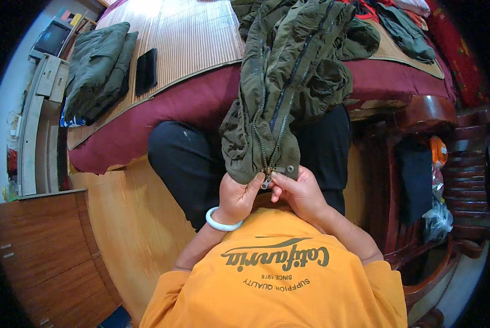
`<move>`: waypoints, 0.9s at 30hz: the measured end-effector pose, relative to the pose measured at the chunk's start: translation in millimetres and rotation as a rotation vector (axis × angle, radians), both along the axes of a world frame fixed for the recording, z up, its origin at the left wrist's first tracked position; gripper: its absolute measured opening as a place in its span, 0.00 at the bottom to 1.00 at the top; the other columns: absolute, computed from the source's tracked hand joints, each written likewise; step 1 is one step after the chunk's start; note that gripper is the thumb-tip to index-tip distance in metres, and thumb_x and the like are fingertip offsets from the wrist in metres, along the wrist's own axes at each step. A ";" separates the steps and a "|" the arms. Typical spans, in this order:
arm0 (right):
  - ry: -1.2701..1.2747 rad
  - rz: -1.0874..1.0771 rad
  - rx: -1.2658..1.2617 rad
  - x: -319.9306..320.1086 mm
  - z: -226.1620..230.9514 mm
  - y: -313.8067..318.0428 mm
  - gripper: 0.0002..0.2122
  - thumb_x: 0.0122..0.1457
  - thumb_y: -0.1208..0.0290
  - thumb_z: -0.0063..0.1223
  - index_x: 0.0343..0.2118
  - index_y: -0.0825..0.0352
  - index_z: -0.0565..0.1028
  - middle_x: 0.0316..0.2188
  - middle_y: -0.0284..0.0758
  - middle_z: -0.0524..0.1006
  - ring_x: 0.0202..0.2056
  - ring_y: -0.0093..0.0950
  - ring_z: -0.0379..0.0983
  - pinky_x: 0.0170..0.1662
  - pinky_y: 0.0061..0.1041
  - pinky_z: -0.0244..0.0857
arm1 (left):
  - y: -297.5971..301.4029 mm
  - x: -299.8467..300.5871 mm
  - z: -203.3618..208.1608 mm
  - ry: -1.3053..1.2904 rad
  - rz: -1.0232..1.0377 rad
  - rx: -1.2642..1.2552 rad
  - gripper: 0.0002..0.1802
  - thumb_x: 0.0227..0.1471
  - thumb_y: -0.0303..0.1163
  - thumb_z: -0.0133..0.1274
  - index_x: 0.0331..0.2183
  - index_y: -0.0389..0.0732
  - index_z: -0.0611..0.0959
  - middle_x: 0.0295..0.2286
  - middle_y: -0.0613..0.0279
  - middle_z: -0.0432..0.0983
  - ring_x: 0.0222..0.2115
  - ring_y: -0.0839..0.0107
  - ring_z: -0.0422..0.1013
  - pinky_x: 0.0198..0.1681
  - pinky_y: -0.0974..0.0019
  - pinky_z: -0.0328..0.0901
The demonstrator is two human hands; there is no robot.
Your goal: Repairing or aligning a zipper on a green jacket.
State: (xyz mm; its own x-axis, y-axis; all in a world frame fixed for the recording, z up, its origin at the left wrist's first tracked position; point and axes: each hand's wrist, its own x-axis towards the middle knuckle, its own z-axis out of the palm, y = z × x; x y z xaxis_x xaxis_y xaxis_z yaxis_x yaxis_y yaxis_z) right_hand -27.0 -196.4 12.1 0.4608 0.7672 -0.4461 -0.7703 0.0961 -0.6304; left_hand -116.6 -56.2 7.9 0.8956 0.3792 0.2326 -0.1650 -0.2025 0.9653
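Observation:
An olive-green jacket (316, 65) hangs off the bed edge and over my lap, its lower hem toward me. Its metal front zipper (262, 131) runs down in two rows of teeth that meet at the hem. On the left side of that meeting point, my left hand (238, 195) pinches the hem with thumb and fingers. Opposite it, my right hand (299, 192) is closed on the right hem by the zipper's bottom end. A small metal zipper pull (266, 184) shows between my two thumbs. Fingers under the cloth are partly hidden.
A bed with a bamboo mat (185, 33) lies ahead, with folded green clothing (99, 68) and a black phone (146, 71) on it. More clothes (403, 33) lie at the far right. A dark wooden chair (466, 180) stands right; a wooden cabinet (48, 257) stands left.

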 end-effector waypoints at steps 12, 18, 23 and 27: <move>-0.831 -0.180 -0.377 7.0 -9.9 -11.4 0.11 0.57 0.72 0.55 0.20 0.67 0.68 0.18 0.28 0.69 0.18 0.19 0.61 0.22 0.18 0.55 | 0.3 -11.6 -10.6 0.205 0.002 -0.552 0.10 0.60 0.34 0.45 0.31 0.39 0.77 0.22 0.71 0.69 0.22 0.83 0.61 0.25 0.78 0.57; -1.173 -0.170 -0.237 10.0 14.4 6.0 0.07 0.50 0.79 0.58 0.29 0.68 0.70 0.25 0.31 0.68 0.22 0.17 0.63 0.25 0.15 0.57 | 1.6 -11.0 -5.7 0.211 -0.002 -0.556 0.09 0.59 0.34 0.46 0.30 0.40 0.76 0.22 0.71 0.69 0.21 0.82 0.61 0.25 0.77 0.56; -0.715 0.036 -0.089 11.3 -6.8 7.0 0.06 0.52 0.79 0.57 0.31 0.68 0.70 0.24 0.30 0.69 0.22 0.19 0.66 0.26 0.18 0.61 | 2.0 -10.6 -1.5 0.178 -0.001 -0.542 0.09 0.58 0.34 0.46 0.30 0.39 0.76 0.21 0.69 0.70 0.21 0.81 0.62 0.24 0.76 0.56; -1.423 -0.153 -0.202 17.2 11.2 8.7 0.06 0.49 0.79 0.58 0.29 0.66 0.72 0.24 0.36 0.72 0.21 0.32 0.68 0.26 0.25 0.64 | 0.8 -9.0 3.8 0.217 0.021 -0.595 0.11 0.58 0.34 0.45 0.27 0.40 0.76 0.19 0.69 0.69 0.19 0.81 0.61 0.23 0.76 0.56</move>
